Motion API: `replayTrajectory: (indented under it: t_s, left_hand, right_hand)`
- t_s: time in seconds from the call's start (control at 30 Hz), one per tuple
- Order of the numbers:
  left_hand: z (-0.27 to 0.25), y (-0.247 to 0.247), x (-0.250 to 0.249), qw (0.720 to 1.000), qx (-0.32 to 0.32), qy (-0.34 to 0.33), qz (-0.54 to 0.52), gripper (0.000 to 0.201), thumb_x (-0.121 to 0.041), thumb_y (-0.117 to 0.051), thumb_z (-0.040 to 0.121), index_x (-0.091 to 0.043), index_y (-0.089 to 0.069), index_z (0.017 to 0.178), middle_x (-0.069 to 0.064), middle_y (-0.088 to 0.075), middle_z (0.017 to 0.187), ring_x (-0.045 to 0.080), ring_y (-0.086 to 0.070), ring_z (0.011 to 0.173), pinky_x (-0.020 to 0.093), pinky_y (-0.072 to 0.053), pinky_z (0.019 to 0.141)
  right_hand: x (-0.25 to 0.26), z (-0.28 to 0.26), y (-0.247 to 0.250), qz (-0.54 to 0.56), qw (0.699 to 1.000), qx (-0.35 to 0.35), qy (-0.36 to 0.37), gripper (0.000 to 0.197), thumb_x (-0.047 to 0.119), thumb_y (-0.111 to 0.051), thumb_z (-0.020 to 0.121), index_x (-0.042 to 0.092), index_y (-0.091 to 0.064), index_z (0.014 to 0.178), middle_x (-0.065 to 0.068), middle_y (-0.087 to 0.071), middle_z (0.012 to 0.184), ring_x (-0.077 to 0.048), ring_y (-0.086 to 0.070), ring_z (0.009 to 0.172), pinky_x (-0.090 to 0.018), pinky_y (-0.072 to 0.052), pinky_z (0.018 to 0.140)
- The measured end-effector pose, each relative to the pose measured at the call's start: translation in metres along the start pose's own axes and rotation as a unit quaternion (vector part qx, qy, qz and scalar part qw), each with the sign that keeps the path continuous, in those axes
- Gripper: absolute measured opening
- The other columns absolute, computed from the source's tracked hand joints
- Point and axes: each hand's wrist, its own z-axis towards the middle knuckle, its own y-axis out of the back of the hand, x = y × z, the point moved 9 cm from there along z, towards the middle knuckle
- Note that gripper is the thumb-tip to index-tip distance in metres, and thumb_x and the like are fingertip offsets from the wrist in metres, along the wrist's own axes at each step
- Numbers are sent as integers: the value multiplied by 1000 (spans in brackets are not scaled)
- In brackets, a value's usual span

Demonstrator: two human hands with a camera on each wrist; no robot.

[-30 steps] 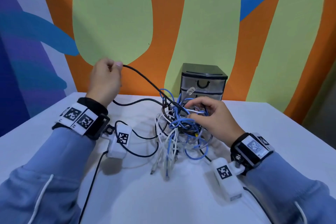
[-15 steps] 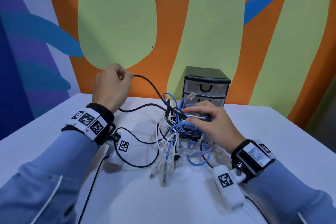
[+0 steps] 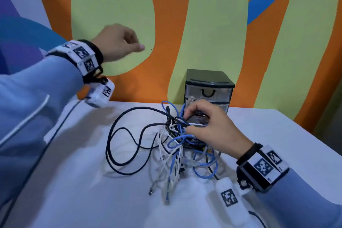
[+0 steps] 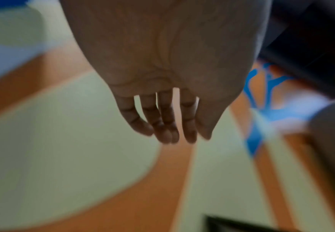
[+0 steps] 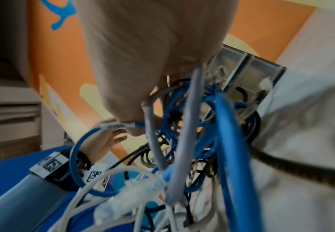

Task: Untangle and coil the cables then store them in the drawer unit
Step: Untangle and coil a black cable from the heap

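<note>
**Inspector A:** On the white table (image 3: 92, 200), in front of the small drawer unit (image 3: 209, 87), sits the cable tangle (image 3: 177, 146): blue network cables, white cables and a black cable (image 3: 118, 164) whose loops spread out to the left of the heap. The unit stands against the painted wall (image 3: 203, 24), drawers shut; the tangle's far edge lies just beside its lower drawer.

**Inspector B:** State of the hands?

**Inspector A:** The right hand (image 3: 209, 126) rests on top of the tangle, fingers curled down into the strands. The right wrist view shows blue and grey cables running up under its palm and fingers (image 5: 135, 130), so it grips the bundle. Which single strand it pinches cannot be told.

**Inspector B:** And the other?

**Inspector A:** The left hand (image 3: 118, 42) hangs in the air above the table's left side, well apart from the cables. The left wrist view shows its fingers (image 4: 162, 122) extended and loosely together, with nothing in them. The picture is blurred.

**Inspector B:** Anything inside the unit?

**Inspector A:** Cannot tell through the translucent fronts.
</note>
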Motion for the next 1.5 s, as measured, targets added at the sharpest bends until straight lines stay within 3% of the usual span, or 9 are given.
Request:
replayTrajectory:
  t_s: [0.1,0.2,0.33,0.5,0.77,1.0,1.17,1.37,1.5]
  left_hand:
    - [-21,-67,-37,988,129,-77,-21,7,-15,-75,96,-18,-80,99,-2,-78,92,15,-69,86,36,-57,90]
    - [-56,-126,-36,959,276,-58,-42,46,9,-55,96,-24,-80,117,-7,-77,109,4,-68,103,11,-52,83]
    - [-87,-152,-29,937,328,-62,-97,36,-6,-59,105,-33,-78,120,-16,-78,116,-4,-67,110,14,-48,92]
    - [-104,-151,-22,948,260,-80,-163,13,-40,-73,98,-29,-78,96,17,-70,84,29,-55,74,35,-42,73]
    - [-110,-140,-21,953,202,-68,-214,7,-31,-76,97,-29,-82,95,15,-72,84,12,-53,71,30,-42,71]
    - [-110,-140,-26,954,166,-68,-238,8,-32,-76,98,-30,-84,100,26,-73,97,22,-54,78,34,-41,75]
    - [-110,-141,-36,952,147,-53,-263,13,-34,-74,99,-27,-84,99,17,-72,82,20,-55,73,35,-44,71]
    - [-105,-137,-5,937,64,99,-328,23,-18,-62,106,1,-70,94,3,-59,67,19,-54,63,35,-53,67]
    - [-109,-126,33,901,-21,207,-380,20,-15,-55,107,-7,-66,91,6,-58,69,18,-49,59,37,-48,69]
  right_hand:
    - [5,8,-6,-14,999,32,5,38,3,-73,76,30,-70,103,2,-64,106,-14,-67,96,-32,-56,87]
    - [8,15,-9,-53,997,59,20,52,-4,-67,79,37,-77,110,-3,-53,103,-13,-58,90,-16,-44,77]
    - [2,22,-8,-68,996,53,9,54,-14,-58,80,32,-82,96,-1,-52,99,-17,-56,88,-23,-46,72]
    - [-7,16,-2,-34,999,10,-10,34,-7,-68,81,25,-78,82,-6,-57,101,-13,-59,87,-28,-49,82]
    - [-13,7,-2,-37,999,5,6,18,16,-80,79,33,-75,85,-8,-60,105,-20,-61,98,-38,-52,91]
    - [8,7,12,-201,958,199,43,25,7,-82,81,29,-75,89,3,-60,112,-8,-64,98,-13,-45,85]
    - [10,25,45,-328,903,275,30,27,8,-84,77,29,-68,82,4,-63,103,-12,-58,86,-18,-41,70]
    - [-10,35,53,-316,926,203,23,22,3,-79,73,20,-67,77,0,-65,94,-22,-61,82,-34,-50,72]
    - [-23,29,49,-210,967,142,11,18,2,-77,77,16,-67,76,-5,-66,91,-24,-63,83,-38,-55,78]
